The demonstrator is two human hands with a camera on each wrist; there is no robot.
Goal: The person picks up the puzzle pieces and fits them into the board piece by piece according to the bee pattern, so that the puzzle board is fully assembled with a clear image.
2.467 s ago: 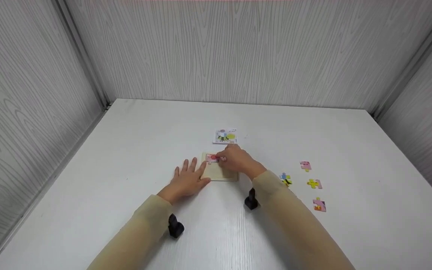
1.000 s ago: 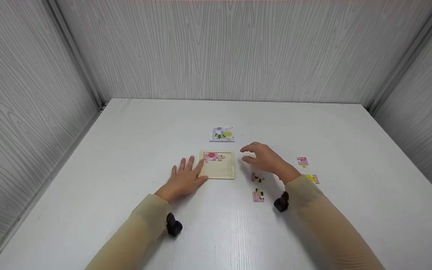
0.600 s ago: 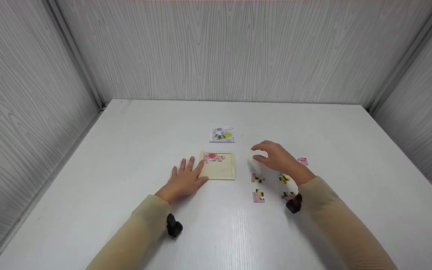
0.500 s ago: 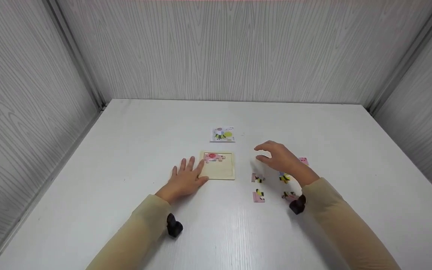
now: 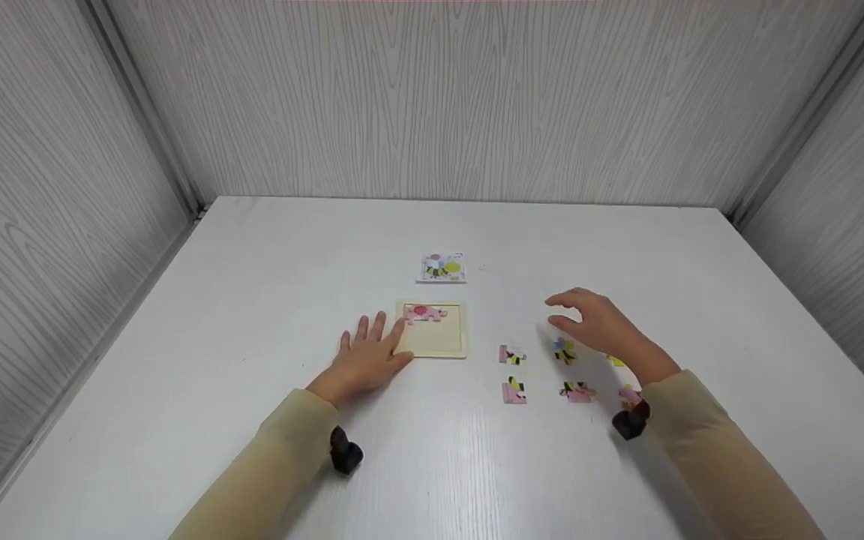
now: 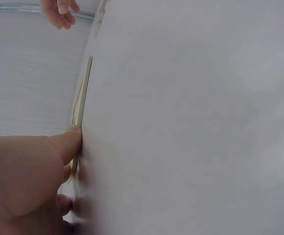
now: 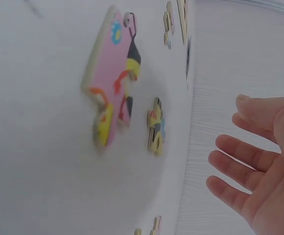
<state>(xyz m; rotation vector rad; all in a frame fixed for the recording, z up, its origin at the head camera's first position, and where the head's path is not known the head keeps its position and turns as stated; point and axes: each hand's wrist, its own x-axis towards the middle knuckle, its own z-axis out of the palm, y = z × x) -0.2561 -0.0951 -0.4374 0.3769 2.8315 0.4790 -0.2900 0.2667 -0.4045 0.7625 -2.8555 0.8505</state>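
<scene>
My left hand (image 5: pixel 364 361) lies with spread fingers at the left side of a shallow wooden puzzle tray (image 5: pixel 443 343); in the left wrist view its thumb touches the tray's edge. Joined pink puzzle pieces (image 5: pixel 423 313) with a red circle fill the tray's upper left. My right hand (image 5: pixel 601 326) hovers above the table, fingers loosely bent and holding nothing. Below and left of it lie a blue and yellow puzzle piece (image 5: pixel 565 351) and a pink puzzle piece with black and yellow stripes (image 5: pixel 577 391). My right forearm partly covers a yellow piece (image 5: pixel 615 360).
Two more loose pieces, an upper one (image 5: pixel 511 355) and a lower one (image 5: pixel 514 391), lie right of the tray. A pink and orange piece (image 5: pixel 630 396) sits by the right wrist camera (image 5: pixel 631 421). Behind the tray is a bee picture card (image 5: pixel 442 268). Panels enclose the table.
My right hand has left the pink pieces in the tray and moved right, over the loose pieces, uncovering several of them. My left hand has stayed by the tray.
</scene>
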